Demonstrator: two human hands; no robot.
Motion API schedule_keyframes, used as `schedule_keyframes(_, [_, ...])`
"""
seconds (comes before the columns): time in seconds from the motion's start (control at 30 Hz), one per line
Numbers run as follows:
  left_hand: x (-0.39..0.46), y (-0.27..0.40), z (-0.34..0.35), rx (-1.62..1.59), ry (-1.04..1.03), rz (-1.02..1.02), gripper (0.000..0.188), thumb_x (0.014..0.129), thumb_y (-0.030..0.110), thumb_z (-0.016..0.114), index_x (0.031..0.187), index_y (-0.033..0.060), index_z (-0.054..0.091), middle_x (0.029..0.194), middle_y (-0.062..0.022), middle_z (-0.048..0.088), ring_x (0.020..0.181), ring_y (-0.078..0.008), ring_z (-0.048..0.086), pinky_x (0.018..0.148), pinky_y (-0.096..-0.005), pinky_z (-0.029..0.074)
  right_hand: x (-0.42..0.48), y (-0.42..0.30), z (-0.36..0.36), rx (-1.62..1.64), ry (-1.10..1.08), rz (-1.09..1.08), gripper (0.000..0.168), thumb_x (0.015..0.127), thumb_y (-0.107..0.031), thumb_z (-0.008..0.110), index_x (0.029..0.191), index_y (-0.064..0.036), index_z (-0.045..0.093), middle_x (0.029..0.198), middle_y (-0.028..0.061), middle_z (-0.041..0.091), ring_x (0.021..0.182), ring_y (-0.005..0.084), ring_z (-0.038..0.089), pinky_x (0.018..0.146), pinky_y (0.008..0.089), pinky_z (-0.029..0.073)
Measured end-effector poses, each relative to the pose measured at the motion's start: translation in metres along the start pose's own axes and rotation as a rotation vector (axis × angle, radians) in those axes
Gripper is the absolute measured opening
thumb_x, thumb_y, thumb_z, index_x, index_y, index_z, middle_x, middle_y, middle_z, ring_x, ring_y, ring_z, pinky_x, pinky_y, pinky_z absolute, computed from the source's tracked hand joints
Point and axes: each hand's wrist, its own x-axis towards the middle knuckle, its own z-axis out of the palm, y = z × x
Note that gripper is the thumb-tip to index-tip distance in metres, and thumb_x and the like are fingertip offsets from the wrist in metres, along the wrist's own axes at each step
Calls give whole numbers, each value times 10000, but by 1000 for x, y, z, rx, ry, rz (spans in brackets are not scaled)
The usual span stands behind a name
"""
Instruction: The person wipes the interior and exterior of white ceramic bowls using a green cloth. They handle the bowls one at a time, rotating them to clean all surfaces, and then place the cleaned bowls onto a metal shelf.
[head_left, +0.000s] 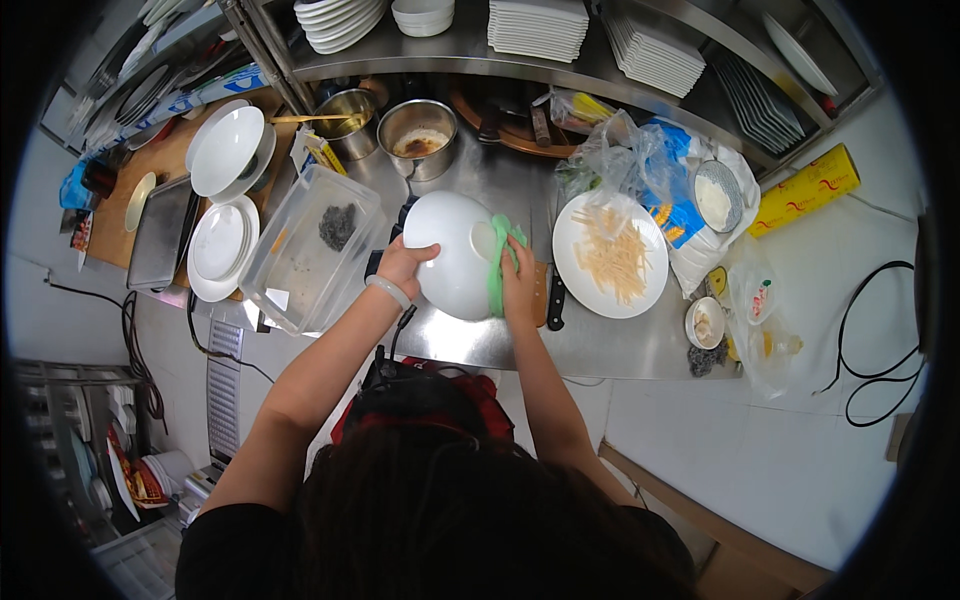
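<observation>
A large white bowl (448, 262) is held tilted above the steel counter, its outside and foot ring facing up toward me. My left hand (403, 270) grips its left edge, thumb on the outer wall. On the opposite side my right hand (517, 281) presses a green cloth (496, 262) against the bowl. Just right of that hand lies a knife with a black handle (556, 300), its blade mostly hidden. Beside the knife, a white plate (568, 277) carries pale cut strips (611, 251).
Left of the bowl stands a clear plastic bin (300, 277) holding a steel scourer (337, 226). Two steel pots (418, 139) sit behind. Stacked white plates (217, 236) are further left. A flour bag (694, 259) and a small bowl (705, 322) are at right, under a dish shelf (450, 66).
</observation>
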Motion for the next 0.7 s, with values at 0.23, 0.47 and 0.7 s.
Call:
schedule_keyframes(0.23, [-6, -1, 15, 28, 26, 42, 367, 725, -59, 629, 1061, 30, 512, 1037, -96, 584, 962, -236, 561, 862, -405, 452, -40, -26, 9, -135, 127, -17, 378, 875, -246, 507, 1212, -75, 498, 1316, 228, 322, 1228, 372, 309, 995, 432, 279])
schedule_keyframes(0.47, [-13, 1, 29, -157, -35, 67, 361, 880, 323, 469, 1090, 35, 523, 1092, -111, 573, 1048, -250, 521, 924, -387, 392, -57, -75, 13, -372, -32, -326, 462, 816, -292, 581, 1243, -139, 490, 1387, 213, 225, 1270, 411, 215, 1017, 491, 191])
schedule_keyframes(0.7, [-12, 4, 30, -221, -123, -25, 706, 882, 583, 243, 1243, 2, 418, 1247, -148, 483, 1159, -277, 446, 1014, -392, 296, -49, -102, 23, -522, -151, -411, 453, 791, -252, 582, 1231, -179, 505, 1398, 192, 234, 1277, 417, 211, 966, 552, 219])
